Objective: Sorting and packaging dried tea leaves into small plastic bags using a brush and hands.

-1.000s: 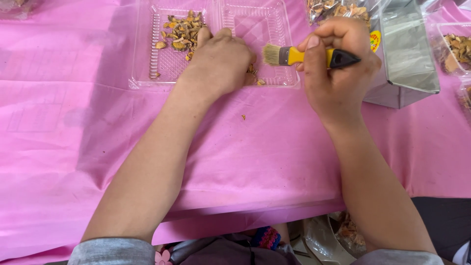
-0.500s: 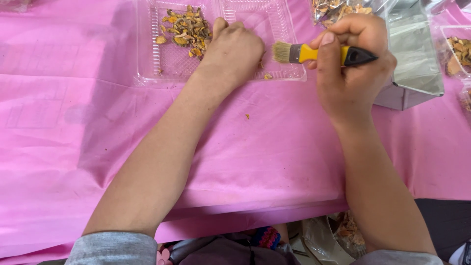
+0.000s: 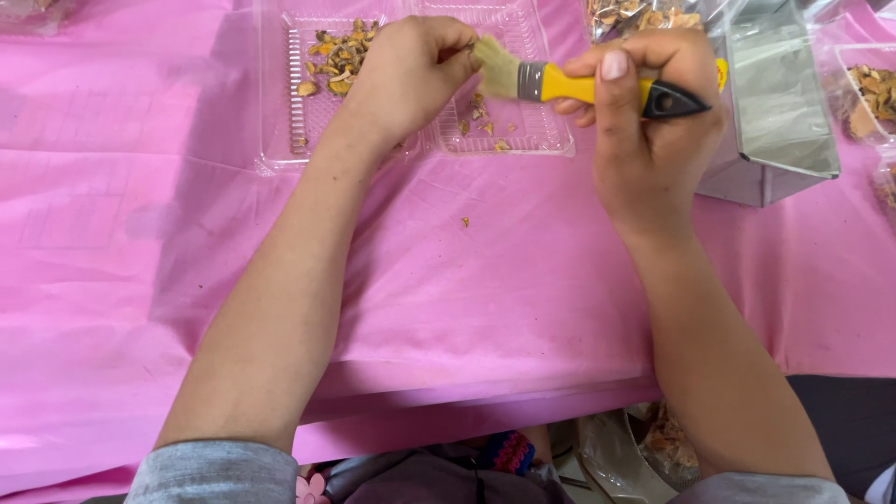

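Observation:
My left hand (image 3: 406,75) is curled over a clear two-part plastic tray (image 3: 280,140), fingers pinched on something small that I cannot make out. My right hand (image 3: 644,112) grips a small brush (image 3: 560,86) with a yellow and black handle. Its pale bristles touch the fingertips of my left hand. Brown dried pieces (image 3: 334,61) lie heaped in the tray's left compartment. A few small crumbs (image 3: 478,117) lie in the right compartment under the brush.
A pink cloth (image 3: 140,243) covers the table. A metal box (image 3: 775,103) stands at the right behind my right hand. More trays of brown pieces (image 3: 868,89) sit at the far right. One crumb (image 3: 465,222) lies on the cloth.
The brush has moved left until its bristles meet my left fingertips. My left hand has lifted slightly and turned toward the brush over the tray.

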